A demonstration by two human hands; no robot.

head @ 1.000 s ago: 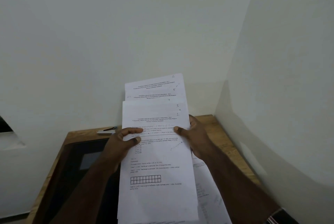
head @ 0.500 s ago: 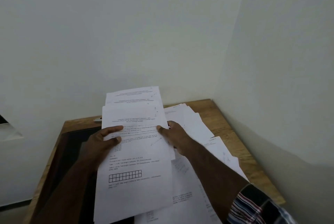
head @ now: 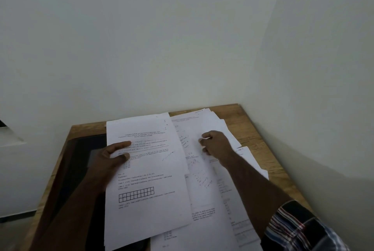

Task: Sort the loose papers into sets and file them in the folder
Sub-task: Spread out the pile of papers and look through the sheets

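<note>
Sorting underway | left hand [head: 110, 156] grips sheaf [head: 145, 169], centre | right hand [head: 215, 143] pinches loose papers [head: 204, 127], centre-right | next: lift one matching sheet.

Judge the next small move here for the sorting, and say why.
Probably the right hand should pinch up one loose sheet from the spread papers under it. The left hand holds the gathered set by its edge, while the right hand rests curled on the pile, with no sheet visibly lifted.
</note>
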